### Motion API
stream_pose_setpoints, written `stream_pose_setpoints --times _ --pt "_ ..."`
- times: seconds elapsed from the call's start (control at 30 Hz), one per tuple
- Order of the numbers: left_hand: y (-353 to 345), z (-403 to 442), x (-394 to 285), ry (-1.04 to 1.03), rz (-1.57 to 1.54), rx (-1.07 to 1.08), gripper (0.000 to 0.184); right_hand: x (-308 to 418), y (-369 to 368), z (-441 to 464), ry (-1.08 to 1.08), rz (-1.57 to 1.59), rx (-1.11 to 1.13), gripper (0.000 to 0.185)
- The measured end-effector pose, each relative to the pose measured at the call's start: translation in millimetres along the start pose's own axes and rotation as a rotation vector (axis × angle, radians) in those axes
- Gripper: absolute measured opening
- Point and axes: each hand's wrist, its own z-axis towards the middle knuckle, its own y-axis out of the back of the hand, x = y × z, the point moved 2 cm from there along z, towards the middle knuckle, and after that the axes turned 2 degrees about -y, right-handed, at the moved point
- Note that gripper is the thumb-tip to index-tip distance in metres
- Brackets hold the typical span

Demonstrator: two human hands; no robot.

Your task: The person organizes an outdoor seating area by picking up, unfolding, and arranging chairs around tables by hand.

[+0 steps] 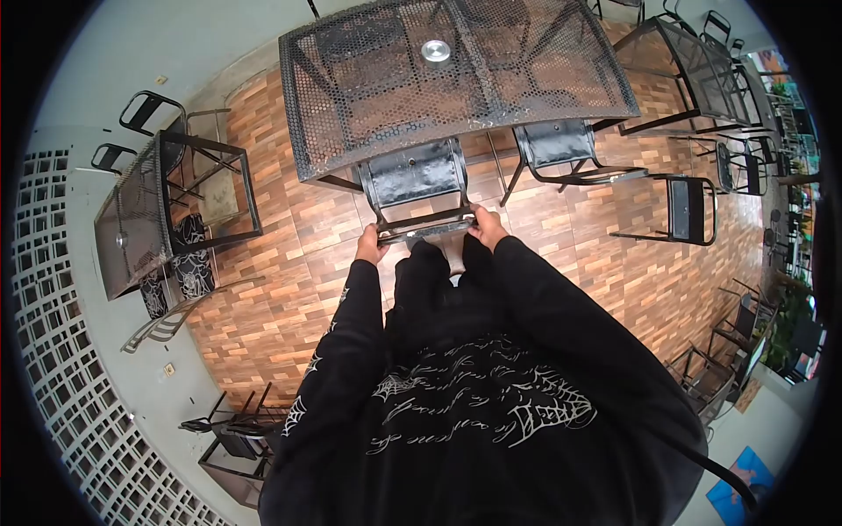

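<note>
A black metal chair (pixel 414 179) stands in front of me, its seat partly under the near edge of a perforated metal table (pixel 395 88). My left hand (pixel 370 245) is closed round the left side of the chair's backrest frame. On the right side of the same frame, my right hand (pixel 486 229) is closed too. The backrest lies between my hands, close to my legs. A second black chair (pixel 556 145) sits to the right at the same table. On the tabletop rests a round silver metal dish (pixel 436 52), apart from both hands.
A smaller mesh table (pixel 132 223) with chairs stands by the left wall. Another black chair (pixel 688 210) is on the right, below a further mesh table (pixel 693 70). More chairs (pixel 232 438) are stacked or grouped at lower left. The floor (pixel 298 289) is wood-patterned tile.
</note>
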Motion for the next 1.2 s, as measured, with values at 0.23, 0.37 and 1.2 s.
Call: stream_pose_setpoints --times 0.23,0.37,1.2 --pt "6 9 5 -0.093 0.052 -0.077 0.013 1 2 5 0.091 -0.133 -0.106 0.036" --pt "-5 13 17 0.112 -0.551 -0.137 0.012 11 5 6 0.092 -0.171 -0.099 0.036" --pt "-19 -3 103 0.056 0.04 0.423 0.055 3 256 20 0.431 -1.086 -0.356 0.043"
